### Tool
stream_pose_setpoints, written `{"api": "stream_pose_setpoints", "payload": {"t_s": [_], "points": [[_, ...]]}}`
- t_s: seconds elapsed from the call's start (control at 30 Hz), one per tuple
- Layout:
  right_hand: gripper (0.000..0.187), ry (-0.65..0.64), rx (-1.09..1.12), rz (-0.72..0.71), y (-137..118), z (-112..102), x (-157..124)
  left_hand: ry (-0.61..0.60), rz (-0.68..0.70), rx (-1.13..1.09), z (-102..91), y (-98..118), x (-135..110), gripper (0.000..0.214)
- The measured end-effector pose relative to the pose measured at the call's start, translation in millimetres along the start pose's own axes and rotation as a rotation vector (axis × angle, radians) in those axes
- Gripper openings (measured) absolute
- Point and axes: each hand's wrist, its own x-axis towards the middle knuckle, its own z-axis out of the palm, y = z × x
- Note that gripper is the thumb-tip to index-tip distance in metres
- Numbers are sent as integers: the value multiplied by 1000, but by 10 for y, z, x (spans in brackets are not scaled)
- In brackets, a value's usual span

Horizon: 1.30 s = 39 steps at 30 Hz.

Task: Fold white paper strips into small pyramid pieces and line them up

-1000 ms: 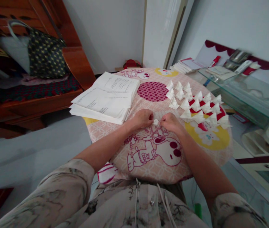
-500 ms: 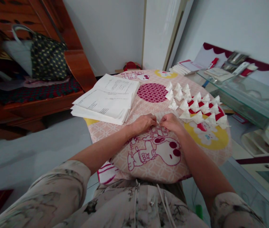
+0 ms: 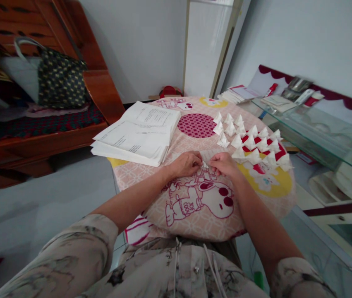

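On your round pink cartoon-cloth table [image 3: 194,219], a stack of printed white sheets [image 3: 138,138] lies left, folded white paper triangles [image 3: 253,142] right. At centre, your left hand [image 3: 186,163] and right hand [image 3: 223,163] pinch a small white paper piece [image 3: 205,164], seemingly half-folded: light, limp; grip its edges.

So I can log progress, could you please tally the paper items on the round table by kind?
folded white paper triangles: about 18, overlapping so not exact
stack of printed sheets: 1
small paper piece, pinched between left hand and right hand: 1
Total: about 20
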Motion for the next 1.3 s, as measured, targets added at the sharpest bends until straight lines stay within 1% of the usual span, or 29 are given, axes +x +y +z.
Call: {"api": "stream_pose_setpoints", "payload": {"t_s": [0.13, 0.2, 0.27, 0.37, 0.47, 0.6, 0.7, 0.8, 0.9, 0.97, 1.03, 1.1, 1.13, 1.2, 1.3], "points": [[9, 97, -187, -76, -56, 100, 9, 75, -189, -3, 16, 26, 78, 10], [8, 119, -230, -101, -51, 122, 26, 107, -254, 24, 34, 29, 103, 14], [7, 134, -249, -128, -27, 126, 38, 112, -260, 36, 50, 24, 114, 18], [6, 152, -279, -198, 18, 117, 38, 106, -247, 24, 62, 13, 111, 15], [7, 141, -297, -284, 40, 102, 13, 119, -275, -16, 62, 21, 98, 16], [5, 97, -338, -361, 6, 70, -46, 130, -283, -124, 61, 44, 76, 18], [14, 67, -361, -372, -41, 44, -84, 165, -285, -247, 60, 53, 66, 22], [20, 58, -264, -418, -53, 31, -88, 204, -300, -379, 59, 63, 64, 24], [24, 49, -119, -453, -10, 30, -58, 187, -313, -541, 46, 68, 67, 26], [25, 19, -7, -402, 35, 29, -31, 151, -349, -687, 27, 62, 67, 27], [25, -30, 120, -309, 74, 29, -12, 84, -409, -818, 2, 47, 63, 20], [26, -70, 236, -228, 93, 31, -6, 14, -469, -889, -19, 32, 54, 13], [26, -86, 284, -204, 93, 34, -10, -7, -491, -908, -26, 27, 47, 16], [29, -135, 352, -178, 75, 38, -29, -15, -522, -940, -33, 25, 34, 22], [35, -246, 385, -155, 26, 38, -73, -5, -541, -1006, -37, 46, 24, 21]]}}
